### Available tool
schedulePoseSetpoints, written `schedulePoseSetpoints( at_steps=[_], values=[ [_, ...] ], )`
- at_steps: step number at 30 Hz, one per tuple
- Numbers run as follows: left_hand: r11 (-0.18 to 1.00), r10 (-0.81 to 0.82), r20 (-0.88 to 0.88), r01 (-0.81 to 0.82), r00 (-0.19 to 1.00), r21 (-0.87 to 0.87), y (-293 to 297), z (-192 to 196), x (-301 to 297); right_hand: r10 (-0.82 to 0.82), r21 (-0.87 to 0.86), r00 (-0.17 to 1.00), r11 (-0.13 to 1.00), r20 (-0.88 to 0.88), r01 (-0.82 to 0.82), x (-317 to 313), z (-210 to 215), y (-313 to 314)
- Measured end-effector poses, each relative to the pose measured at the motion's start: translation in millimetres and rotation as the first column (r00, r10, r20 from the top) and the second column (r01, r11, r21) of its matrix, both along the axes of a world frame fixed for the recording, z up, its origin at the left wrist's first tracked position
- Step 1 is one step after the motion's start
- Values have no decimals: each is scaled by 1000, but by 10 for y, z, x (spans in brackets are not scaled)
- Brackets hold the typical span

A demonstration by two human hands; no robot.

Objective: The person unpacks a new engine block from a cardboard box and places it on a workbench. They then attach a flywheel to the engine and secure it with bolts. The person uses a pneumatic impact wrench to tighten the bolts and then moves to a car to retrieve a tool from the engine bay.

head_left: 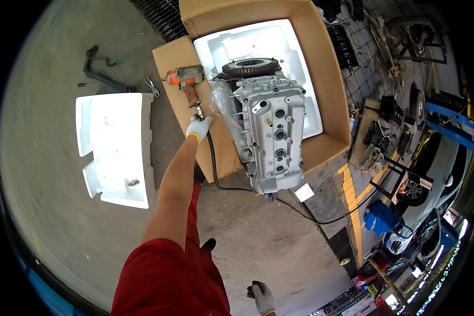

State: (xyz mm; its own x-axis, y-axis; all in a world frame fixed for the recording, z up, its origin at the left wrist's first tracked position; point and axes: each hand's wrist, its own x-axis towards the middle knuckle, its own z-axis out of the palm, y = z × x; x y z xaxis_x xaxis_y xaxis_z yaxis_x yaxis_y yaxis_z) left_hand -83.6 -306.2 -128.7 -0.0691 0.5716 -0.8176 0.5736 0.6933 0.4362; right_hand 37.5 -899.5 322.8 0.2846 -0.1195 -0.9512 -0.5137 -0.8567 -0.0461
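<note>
My left hand (199, 127), in a white glove with a yellow cuff, is closed around the end of a black air hose (214, 163), just below its metal coupling (199, 111). The coupling joins the handle of an orange and grey impact wrench (187, 81), which is over a cardboard flap. Right of the wrench stands a silver engine (276, 131) with a row of round holes on top and a dark toothed flywheel (251, 67) at its far end. My right hand (263, 299), gloved with dark fingertips, hangs low near the bottom edge, fingers loosely bent and apart, with nothing visible in them.
An opened cardboard box (321, 68) holds a white foam tray (242, 42) behind the engine. Clear plastic wrap (226, 108) lies beside the engine. Another foam piece (116, 150), pliers (151, 85), a screwdriver (88, 85) and a bent black hose (108, 79) are on the floor at left.
</note>
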Motion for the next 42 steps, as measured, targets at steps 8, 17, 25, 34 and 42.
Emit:
schedulePoseSetpoints(
  at_steps=[8,17,25,34,42],
  values=[
    [1000,20,10,-20,1000,13,-1150,184,-406,-20,134,1000,991,17,18,-27,28,-106],
    [695,-705,-167,718,690,32,-2453,1711,-1018,-182,307,980,940,80,150,-60,-141,-1360],
    [604,-771,-167,789,615,113,-4142,2996,-1856,-478,462,874,798,91,388,19,-594,-3895],
    [540,-842,-57,834,537,-114,-5726,3298,-813,-835,397,540,535,109,746,-436,-649,-6504],
    [173,-969,-172,984,178,47,-6641,3445,554,-779,564,626,501,-37,657,743,-972,-6394]
  ],
)
